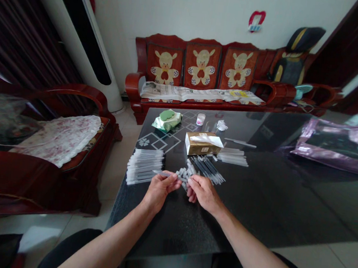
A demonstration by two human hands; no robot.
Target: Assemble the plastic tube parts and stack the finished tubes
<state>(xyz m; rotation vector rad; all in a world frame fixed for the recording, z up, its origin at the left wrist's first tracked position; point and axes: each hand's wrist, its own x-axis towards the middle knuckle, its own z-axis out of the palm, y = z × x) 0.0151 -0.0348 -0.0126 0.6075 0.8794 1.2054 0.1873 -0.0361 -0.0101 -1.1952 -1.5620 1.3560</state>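
Observation:
My left hand (159, 188) is closed in a pinch on a thin grey pen barrel (162, 173) that points left. My right hand (203, 191) is closed too, its fingertips meeting the barrel's right end, next to a small heap of grey pen caps (183, 174). A fan of dark pen refills (209, 168) lies just beyond my right hand. A neat stack of clear pen barrels (144, 166) sits left of my left hand, on the dark glass table (270, 203).
Beyond the hands are a tan cardboard box (202, 143), a pile of white tubes (232, 156), a green wet-wipe pack (167, 119), a small white pot (200, 119) and a pink plastic bag (340, 144) at right. A red wooden sofa (204, 75) stands behind; an armchair (43, 145) at left.

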